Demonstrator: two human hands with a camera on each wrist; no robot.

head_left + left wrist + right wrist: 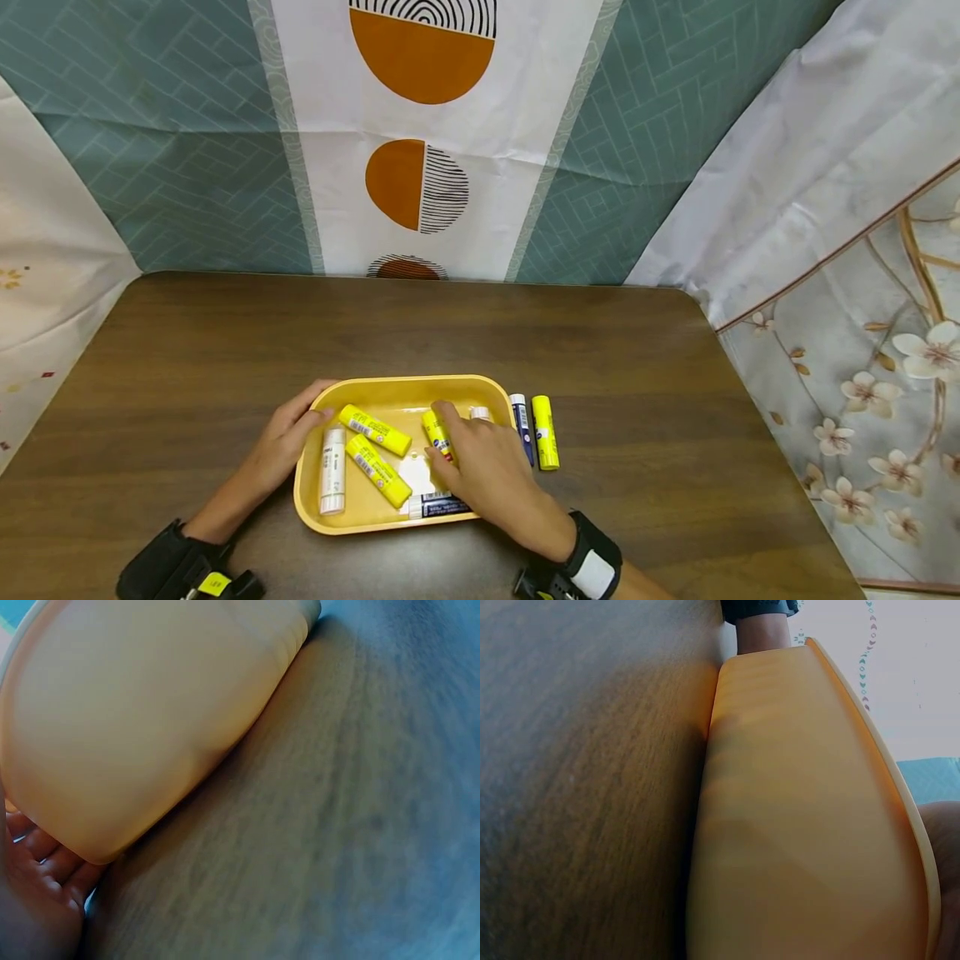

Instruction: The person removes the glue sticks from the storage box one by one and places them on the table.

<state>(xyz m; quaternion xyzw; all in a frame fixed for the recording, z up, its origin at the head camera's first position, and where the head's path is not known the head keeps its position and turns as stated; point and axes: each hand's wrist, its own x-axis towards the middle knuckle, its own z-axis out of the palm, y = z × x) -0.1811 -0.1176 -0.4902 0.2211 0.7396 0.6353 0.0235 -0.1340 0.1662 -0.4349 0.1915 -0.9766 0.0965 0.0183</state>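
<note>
My left hand (pixel 281 433) holds the left rim of a yellow tray (pixel 405 385), thumb over the edge. In the left wrist view its fingers (pixel 56 862) curl against the outside of the tray's corner. Inside the tray, my right hand (pixel 491 467) pinches a yellow glue stick (pixel 436 433) between thumb and index finger; the other fingers are hidden. A white-capped stick (pixel 480 412) shows just past the knuckles. Two yellow glue sticks, one upper (pixel 375 430) and one lower (pixel 378 472), lie near a white glue stick (pixel 332 471). A dark blue glue stick (pixel 438 505) lies along the near wall.
Right of the tray, a dark blue glue stick (pixel 522 429) and a yellow glue stick (pixel 546 433) lie on the brown wooden table (pixel 637 358). Patterned cloth (pixel 570 208) hangs behind the table's far edge, and flowered cloth (pixel 862 433) hangs at the right.
</note>
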